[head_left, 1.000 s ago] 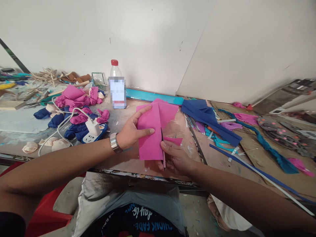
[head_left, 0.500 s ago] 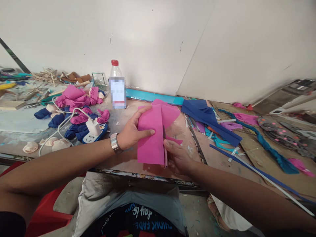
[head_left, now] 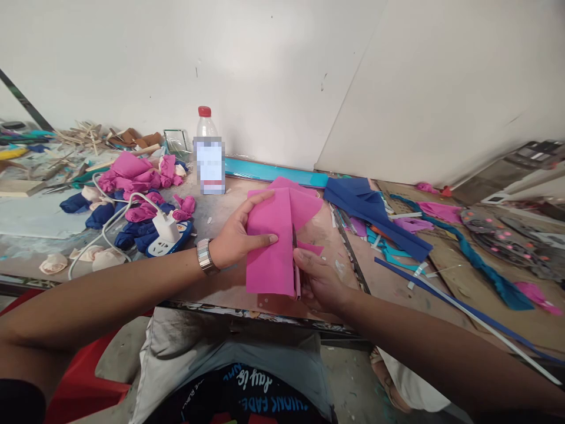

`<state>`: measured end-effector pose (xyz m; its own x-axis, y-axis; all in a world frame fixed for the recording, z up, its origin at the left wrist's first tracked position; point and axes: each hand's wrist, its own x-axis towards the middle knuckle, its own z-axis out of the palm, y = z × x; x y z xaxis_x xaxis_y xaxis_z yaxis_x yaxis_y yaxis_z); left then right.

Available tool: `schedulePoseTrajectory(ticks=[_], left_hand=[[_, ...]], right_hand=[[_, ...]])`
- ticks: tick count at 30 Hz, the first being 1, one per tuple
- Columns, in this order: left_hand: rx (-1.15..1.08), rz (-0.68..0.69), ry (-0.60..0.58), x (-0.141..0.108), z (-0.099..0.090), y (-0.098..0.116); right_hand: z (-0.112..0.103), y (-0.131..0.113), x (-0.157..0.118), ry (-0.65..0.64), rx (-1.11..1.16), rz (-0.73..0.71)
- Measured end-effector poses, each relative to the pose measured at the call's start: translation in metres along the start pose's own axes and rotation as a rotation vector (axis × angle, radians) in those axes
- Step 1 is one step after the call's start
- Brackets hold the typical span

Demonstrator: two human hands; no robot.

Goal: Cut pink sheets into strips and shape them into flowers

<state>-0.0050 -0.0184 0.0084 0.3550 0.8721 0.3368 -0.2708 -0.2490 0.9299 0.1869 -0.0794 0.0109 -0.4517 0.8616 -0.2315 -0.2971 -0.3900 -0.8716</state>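
Observation:
A folded piece of pink paper or cloth is held over the table near its front edge. My left hand grips its left side, thumb on the front face and fingers toward the top. At its right edge my right hand is closed on scissors, whose dark blade shows against the pink edge; the handles are mostly hidden by the fingers. More pink material fans out behind, and a narrow pink strip sticks out above my right hand.
A phone leans on a red-capped bottle. Pink, blue and cream cloth bundles and a power strip with a white cable lie left. Blue fabric, a white rod and a teal twisted strip lie right.
The narrow pink strip beside the scissors has shifted slightly left and its visible part looks shorter. Both hands have stayed nearly in place.

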Motion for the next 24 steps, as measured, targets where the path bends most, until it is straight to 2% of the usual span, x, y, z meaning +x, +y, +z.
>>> schedulePoseTrajectory(ticks=[14,19,24], left_hand=[[-0.055,-0.024,0.049,-0.001,0.004,0.003],[-0.332,-0.112,0.176,0.001,0.009,0.008],[-0.491,-0.211,0.388,0.01,0.007,0.007]], right_hand=[[0.001,-0.001,0.0,-0.018,0.0,0.001],[-0.002,0.0,0.0,-0.018,-0.003,0.014],[-0.002,0.001,0.0,-0.002,-0.034,0.025]])
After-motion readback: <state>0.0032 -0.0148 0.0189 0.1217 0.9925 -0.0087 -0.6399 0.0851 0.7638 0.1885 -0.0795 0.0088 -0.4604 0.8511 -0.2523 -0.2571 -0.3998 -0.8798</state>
